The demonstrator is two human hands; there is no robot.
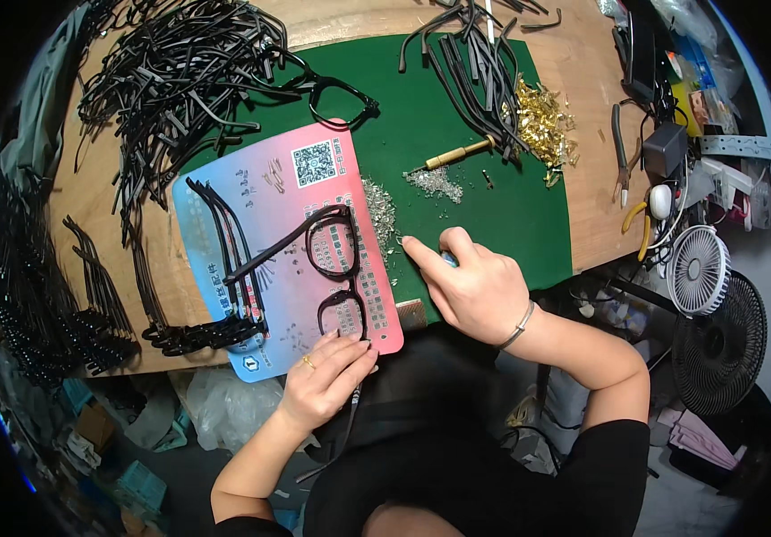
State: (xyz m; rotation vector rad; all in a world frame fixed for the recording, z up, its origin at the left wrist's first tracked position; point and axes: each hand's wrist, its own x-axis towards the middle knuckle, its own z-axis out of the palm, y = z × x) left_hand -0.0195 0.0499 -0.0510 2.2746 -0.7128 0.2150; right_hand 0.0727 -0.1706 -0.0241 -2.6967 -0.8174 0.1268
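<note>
My left hand (329,378) grips a black eyeglass frame (356,277) by its near end, over the lower right part of a pink and blue printed mat (290,210). One temple of the frame stretches left across the mat, and the other hangs past the table edge. Over the green mat, my right hand (475,279) is closed around a small blue object (449,259), mostly hidden by the fingers. Its index fingertip reaches the edge of a pile of tiny silver parts (379,221). Small screws and pins lie on the printed mat.
Black temples (171,80) are heaped at the far left, with finished-looking frames (206,333) stacked nearer. A brass screwdriver (459,154) lies beside clear bits (435,184) and gold parts (542,123). Pliers (620,157) and fans (697,270) are on the right.
</note>
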